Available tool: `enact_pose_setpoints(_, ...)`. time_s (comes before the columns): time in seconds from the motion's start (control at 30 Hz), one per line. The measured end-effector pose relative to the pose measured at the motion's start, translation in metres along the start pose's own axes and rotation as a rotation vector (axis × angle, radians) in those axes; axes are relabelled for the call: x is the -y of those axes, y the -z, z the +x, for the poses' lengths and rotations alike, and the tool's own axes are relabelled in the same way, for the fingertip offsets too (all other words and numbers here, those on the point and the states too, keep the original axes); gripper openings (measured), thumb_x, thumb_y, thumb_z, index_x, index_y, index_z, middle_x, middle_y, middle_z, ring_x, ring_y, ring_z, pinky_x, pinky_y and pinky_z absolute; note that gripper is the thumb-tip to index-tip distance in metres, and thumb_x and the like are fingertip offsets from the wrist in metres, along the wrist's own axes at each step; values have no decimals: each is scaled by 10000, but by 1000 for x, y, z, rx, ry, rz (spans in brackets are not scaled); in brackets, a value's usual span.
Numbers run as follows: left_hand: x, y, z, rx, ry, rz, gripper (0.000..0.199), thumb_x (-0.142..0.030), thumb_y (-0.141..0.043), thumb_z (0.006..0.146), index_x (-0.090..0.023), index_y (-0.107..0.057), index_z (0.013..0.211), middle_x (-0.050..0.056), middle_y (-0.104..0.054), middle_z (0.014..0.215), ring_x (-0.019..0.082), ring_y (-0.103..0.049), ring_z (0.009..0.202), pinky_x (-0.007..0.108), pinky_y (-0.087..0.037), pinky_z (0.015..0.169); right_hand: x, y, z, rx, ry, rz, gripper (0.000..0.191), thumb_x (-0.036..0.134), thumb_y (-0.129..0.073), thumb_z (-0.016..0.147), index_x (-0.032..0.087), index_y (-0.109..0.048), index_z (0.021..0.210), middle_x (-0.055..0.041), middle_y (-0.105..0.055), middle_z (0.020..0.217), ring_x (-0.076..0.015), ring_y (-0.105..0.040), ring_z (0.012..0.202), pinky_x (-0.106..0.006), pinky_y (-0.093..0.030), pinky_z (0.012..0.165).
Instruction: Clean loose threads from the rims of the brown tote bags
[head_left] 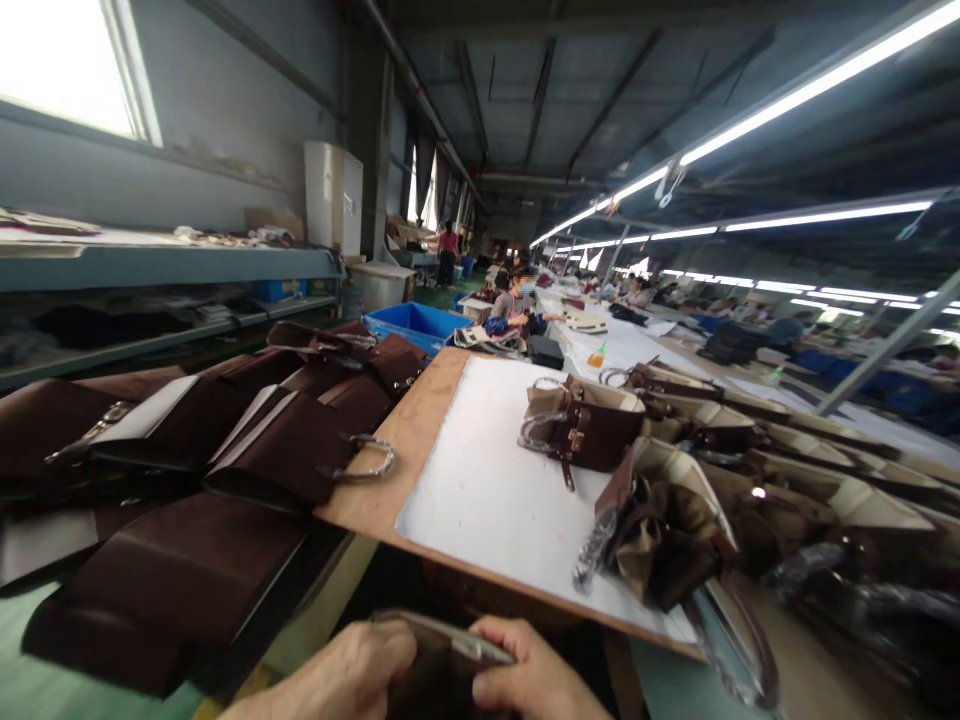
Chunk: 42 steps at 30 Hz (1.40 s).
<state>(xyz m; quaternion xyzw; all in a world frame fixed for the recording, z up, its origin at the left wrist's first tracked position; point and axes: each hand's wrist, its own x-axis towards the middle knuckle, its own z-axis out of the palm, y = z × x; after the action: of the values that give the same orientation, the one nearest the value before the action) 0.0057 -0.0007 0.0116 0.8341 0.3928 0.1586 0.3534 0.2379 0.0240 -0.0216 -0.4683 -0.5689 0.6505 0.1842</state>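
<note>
Low in the head view, a dark brown piece (431, 672) with a pale top edge is held between both hands, its lower part cut off by the frame. My left hand (349, 660) is closed on its left side. My right hand (529, 665) pinches the edge at the right, thumb and finger pressed together. Beyond them, a white sheet (480, 460) covers part of a wooden board (420, 415). A brown handbag (600, 435) with plastic-wrapped handles stands at the sheet's back right. Nearer, an open bag (667, 540) leans at the right edge.
Brown bags (277, 450) are piled at the left. More open bags (847, 490) line the right. A blue bin (416, 325) stands behind the board, and a person (514, 305) sits beyond it. Shelving (172, 270) runs along the left wall.
</note>
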Motion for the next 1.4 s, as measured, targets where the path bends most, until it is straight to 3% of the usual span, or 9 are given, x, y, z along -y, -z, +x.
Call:
enact_pose_setpoints(0.1, 2, -3, -3, -62, 201, 17, 164, -17, -345, 569, -150, -411, 639, -27, -468, 627, 90, -396, 602, 212, -268, 554, 3, -4, -3, 7, -13, 50, 238, 149, -581, 587, 159, -615, 822, 49, -494, 637, -83, -405, 596, -197, -308, 574)
enact_pose_setpoints(0.23, 7, -11, 4, -117, 346, 12, 196, -14, -335, 587, -160, -405, 699, -35, -425, 606, 99, -353, 587, 228, -232, 547, 5, -8, 2, 43, -9, 16, 229, 183, -610, 614, 157, -604, 841, 48, -491, 672, -83, -397, 625, -205, -311, 612)
enact_pose_setpoints(0.47, 2, -9, 12, -109, 273, -68, 147, -88, -300, 777, -170, -418, 748, -23, -442, 652, 111, -378, 609, 230, -269, 570, 4, -10, 7, 50, 0, 37, 204, 183, -605, 640, 152, -586, 840, 45, -487, 681, -88, -396, 640, -209, -297, 598)
enact_pose_setpoints(0.57, -1, -8, 12, -55, 198, -57, 56, -215, -467, 778, -173, -450, 812, -15, -517, 764, 120, -438, 678, 225, -304, 611, 3, -10, 9, 53, 11, 62, 192, 186, -612, 643, 147, -579, 828, 46, -486, 676, -87, -396, 638, -209, -295, 598)
enact_pose_setpoints(0.63, -3, -9, 12, -19, 178, -23, 244, -277, -620, 688, -171, -461, 840, -17, -533, 795, 129, -453, 695, 224, -312, 611, 1, -10, 9, 58, 18, 76, 203, 196, -618, 649, 144, -579, 841, 43, -487, 688, -88, -396, 644, -210, -295, 601)
enact_pose_setpoints(0.8, 1, -11, 15, -4, 56, -27, 235, -115, -574, 707, -204, -552, 923, -20, -580, 919, 132, -511, 827, 216, -351, 720, -4, -8, 9, 66, 21, 93, 223, 211, -628, 653, 144, -575, 859, 45, -473, 698, -84, -378, 645, -205, -291, 597)
enact_pose_setpoints(0.93, 6, -11, 18, 22, -56, -96, 282, -160, -548, 788, -265, -578, 1048, -37, -598, 1039, 132, -522, 964, 206, -346, 839, -8, -8, 10, 48, 18, 75, 219, 214, -637, 645, 152, -574, 845, 52, -457, 682, -81, -366, 634, -201, -281, 585)
enact_pose_setpoints(1.27, 0, -1, 18, 70, 31, -157, 374, -90, -521, 731, -279, -610, 1042, -60, -619, 1015, 130, -528, 956, 186, -331, 839, 0, -14, 8, 39, 14, 40, 248, 230, -643, 631, 159, -580, 860, 47, -480, 698, -92, -390, 655, -211, -308, 625)
enact_pose_setpoints(1.4, -6, 7, 20, 188, 73, -160, 338, -79, -456, 719, -236, -637, 957, -42, -619, 828, 121, -533, 770, 193, -344, 725, 0, -17, 8, 30, 16, 1, 229, 219, -630, 630, 161, -581, 846, 55, -479, 692, -91, -394, 657, -210, -309, 626)
